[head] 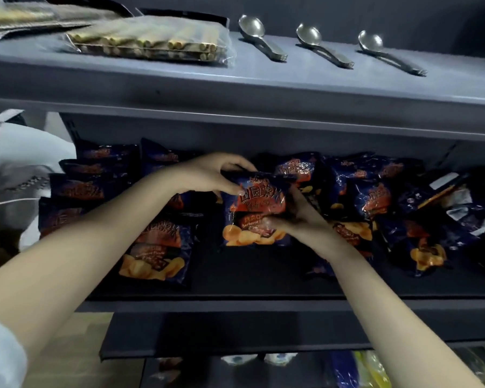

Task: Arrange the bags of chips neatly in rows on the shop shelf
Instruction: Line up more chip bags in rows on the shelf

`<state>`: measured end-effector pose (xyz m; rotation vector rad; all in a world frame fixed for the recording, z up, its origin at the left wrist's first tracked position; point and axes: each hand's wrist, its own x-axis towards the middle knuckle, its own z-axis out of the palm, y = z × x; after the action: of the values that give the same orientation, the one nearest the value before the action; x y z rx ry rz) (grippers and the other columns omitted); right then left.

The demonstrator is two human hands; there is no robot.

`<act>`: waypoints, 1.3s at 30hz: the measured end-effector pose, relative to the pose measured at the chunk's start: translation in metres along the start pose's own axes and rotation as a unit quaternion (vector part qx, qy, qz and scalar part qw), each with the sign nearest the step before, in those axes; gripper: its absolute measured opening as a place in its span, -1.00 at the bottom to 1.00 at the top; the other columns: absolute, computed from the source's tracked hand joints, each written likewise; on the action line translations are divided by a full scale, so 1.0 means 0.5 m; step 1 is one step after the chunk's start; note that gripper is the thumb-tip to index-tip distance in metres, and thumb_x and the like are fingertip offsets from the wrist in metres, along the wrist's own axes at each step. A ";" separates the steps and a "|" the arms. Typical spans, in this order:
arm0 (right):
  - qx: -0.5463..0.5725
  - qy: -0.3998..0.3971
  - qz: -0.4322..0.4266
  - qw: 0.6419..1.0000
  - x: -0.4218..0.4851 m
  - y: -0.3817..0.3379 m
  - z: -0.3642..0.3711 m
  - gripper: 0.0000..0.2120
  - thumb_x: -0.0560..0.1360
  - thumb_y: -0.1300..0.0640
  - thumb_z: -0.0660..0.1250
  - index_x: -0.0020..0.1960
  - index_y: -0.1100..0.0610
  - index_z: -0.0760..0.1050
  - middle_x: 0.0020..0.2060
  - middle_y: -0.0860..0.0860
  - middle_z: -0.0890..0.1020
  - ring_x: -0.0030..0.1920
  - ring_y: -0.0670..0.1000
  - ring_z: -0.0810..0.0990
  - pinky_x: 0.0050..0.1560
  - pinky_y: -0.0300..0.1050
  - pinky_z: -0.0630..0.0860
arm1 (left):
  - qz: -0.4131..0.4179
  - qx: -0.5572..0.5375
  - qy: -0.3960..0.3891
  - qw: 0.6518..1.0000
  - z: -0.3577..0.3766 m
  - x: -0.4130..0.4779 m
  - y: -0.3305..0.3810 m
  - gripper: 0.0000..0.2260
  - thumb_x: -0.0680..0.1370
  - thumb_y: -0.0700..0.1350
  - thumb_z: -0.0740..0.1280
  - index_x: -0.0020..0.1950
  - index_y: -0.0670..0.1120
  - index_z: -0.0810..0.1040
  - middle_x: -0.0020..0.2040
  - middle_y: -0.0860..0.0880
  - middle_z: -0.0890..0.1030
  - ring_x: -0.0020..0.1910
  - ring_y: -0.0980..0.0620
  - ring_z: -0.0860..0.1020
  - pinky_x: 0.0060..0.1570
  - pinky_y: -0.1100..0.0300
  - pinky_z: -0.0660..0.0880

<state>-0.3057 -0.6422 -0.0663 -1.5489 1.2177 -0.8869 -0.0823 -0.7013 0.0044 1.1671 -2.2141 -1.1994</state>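
Both hands clasp one chip bag (pixel 254 208) above the middle shelf (pixel 263 275): left hand (pixel 210 175) pinching its top edge, right hand (pixel 294 217) gripping its lower right side. Set down askew, the bag would likely overlap the loose pile (pixel 389 203) at right, breaking the row.

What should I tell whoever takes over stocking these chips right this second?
Left hand grips the top edge of one chip bag; right hand holds its right side.
The bag is upright at the middle of the shelf.
Done: rows of bags are lined up on the left.
Left: place this bag next to those rows, then sort the jumbled pile on the right into rows.
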 end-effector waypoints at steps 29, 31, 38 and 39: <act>-0.138 0.169 0.122 0.968 0.192 0.073 0.104 -0.45 0.45 -0.02 0.40 0.29 0.23 0.29 0.16 0.17 0.52 0.15 0.18 0.51 -0.01 -0.10 0.42 | -0.029 0.322 0.150 0.934 0.324 -0.042 -0.204 -0.42 0.50 0.18 -0.10 0.40 -0.03 0.37 0.45 -0.05 0.31 0.44 -0.10 0.21 0.39 0.00 0.14; -0.143 0.183 0.123 0.965 0.185 0.076 0.114 -0.46 0.48 0.01 0.37 0.32 0.23 0.27 0.19 0.18 0.51 0.18 0.18 0.49 -0.02 -0.14 0.38 | -0.027 0.313 0.150 0.937 0.325 -0.042 -0.205 -0.41 0.49 0.19 -0.10 0.39 -0.03 0.37 0.44 -0.06 0.32 0.44 -0.11 0.20 0.40 0.00 0.14; -0.131 0.268 0.065 0.952 0.149 0.076 0.155 -0.29 0.49 0.11 0.34 0.51 0.18 0.06 0.39 0.20 0.32 0.38 0.19 0.31 0.28 -0.03 0.31 | -0.029 0.307 0.138 0.941 0.324 -0.044 -0.209 -0.39 0.48 0.17 -0.12 0.41 -0.05 0.34 0.42 -0.12 0.33 0.42 -0.17 0.22 0.38 -0.07 0.19; -0.130 0.283 0.056 0.949 0.141 0.075 0.158 -0.27 0.49 0.14 0.34 0.52 0.18 0.02 0.41 0.20 0.28 0.39 0.18 0.29 0.27 -0.08 0.28 | -0.028 0.306 0.135 0.942 0.325 -0.044 -0.211 -0.39 0.48 0.17 -0.12 0.42 -0.05 0.33 0.42 -0.12 0.33 0.42 -0.18 0.22 0.38 -0.07 0.20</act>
<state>-0.2262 -0.6944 -0.1259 -1.4494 1.8779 -1.1769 -0.1208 -0.6313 -0.1735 1.5163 -2.4079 -0.3164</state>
